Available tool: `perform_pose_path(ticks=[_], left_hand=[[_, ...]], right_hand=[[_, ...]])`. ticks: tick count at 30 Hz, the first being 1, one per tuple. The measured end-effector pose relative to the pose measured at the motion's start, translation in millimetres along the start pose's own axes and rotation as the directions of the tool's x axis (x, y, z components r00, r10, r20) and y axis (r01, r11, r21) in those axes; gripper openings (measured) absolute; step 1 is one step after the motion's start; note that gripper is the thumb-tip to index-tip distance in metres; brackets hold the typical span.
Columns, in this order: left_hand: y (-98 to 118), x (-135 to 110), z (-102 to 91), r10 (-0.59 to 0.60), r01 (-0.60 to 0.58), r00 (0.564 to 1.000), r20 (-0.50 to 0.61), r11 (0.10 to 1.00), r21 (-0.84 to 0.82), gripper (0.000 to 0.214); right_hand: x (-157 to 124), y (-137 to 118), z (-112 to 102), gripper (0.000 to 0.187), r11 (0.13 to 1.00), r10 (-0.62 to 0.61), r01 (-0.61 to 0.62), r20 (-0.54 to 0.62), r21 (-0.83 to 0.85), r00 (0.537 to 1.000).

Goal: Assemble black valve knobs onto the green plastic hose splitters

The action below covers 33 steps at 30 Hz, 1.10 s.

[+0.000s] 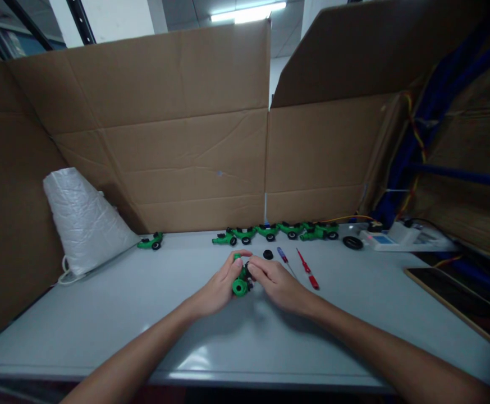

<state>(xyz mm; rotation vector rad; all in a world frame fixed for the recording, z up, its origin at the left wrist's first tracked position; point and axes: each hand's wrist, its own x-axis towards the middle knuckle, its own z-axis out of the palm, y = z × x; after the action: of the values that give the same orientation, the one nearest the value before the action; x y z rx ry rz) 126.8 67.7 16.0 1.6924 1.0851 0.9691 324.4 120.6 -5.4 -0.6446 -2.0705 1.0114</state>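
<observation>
Above the middle of the table, my left hand (219,283) is closed round a green toy car (240,287) with black parts. One round green end of it faces me. My right hand (276,278) pinches the car's dark side from the right; its fingertips partly cover what they grip there. Just beyond my right hand lies a small black disc (268,255), perhaps a wheel. To its right are a screwdriver with a blue handle (282,254) and a red screwdriver (308,269).
Several green toy cars (266,231) line the table's back edge, and another green car (150,241) stands at the left beside a silvery wrapped bundle (87,219). Black rings (353,242) lie near a white power strip (408,238). Cardboard walls (177,140) enclose the table (152,325).
</observation>
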Motion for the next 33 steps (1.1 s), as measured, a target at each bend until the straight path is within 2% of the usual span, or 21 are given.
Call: perform_pose_path(ticks=[4, 8, 13, 20, 24, 30, 33], left_hand=[[-6, 2, -1.4, -0.063, 0.061, 0.998, -0.013, 0.993, -0.105, 0.06], [-8, 4, -1.9, -0.089, 0.086, 0.996, -0.004, 0.98, -0.181, 0.061], [-8, 4, -0.7, -0.104, 0.099, 0.994, -0.014, 0.973, -0.208, 0.061], [-5, 4, -3.6, -0.065, 0.075, 0.997, 0.049, 0.966, -0.248, 0.061], [-2, 4, -5.7, -0.092, 0.097, 0.995, 0.032, 0.97, -0.222, 0.062], [-5, 5, -3.2, -0.171, 0.161, 0.985, -0.012, 0.948, -0.274, 0.052], [-4, 6, -0.7, -0.14, 0.132, 0.99, -0.011, 0.953, -0.274, 0.051]], right_hand=[[-5, -7, -7, 0.015, 0.998, -0.065, 0.064, -0.041, -0.026, 0.997], [-6, -3, -11, 0.022, 0.99, -0.143, 0.143, -0.001, -0.014, 0.99], [-4, 6, -12, 0.024, 0.981, -0.192, 0.192, -0.019, -0.025, 0.981], [-5, 2, -13, 0.025, 0.978, -0.21, 0.21, -0.034, -0.003, 0.977], [-5, 1, -15, 0.024, 0.979, -0.205, 0.204, -0.071, -0.027, 0.976], [-4, 7, -18, 0.022, 0.943, -0.269, 0.254, -0.043, -0.216, 0.962], [-3, 14, -18, 0.02, 0.886, -0.351, 0.332, 0.001, -0.325, 0.936]])
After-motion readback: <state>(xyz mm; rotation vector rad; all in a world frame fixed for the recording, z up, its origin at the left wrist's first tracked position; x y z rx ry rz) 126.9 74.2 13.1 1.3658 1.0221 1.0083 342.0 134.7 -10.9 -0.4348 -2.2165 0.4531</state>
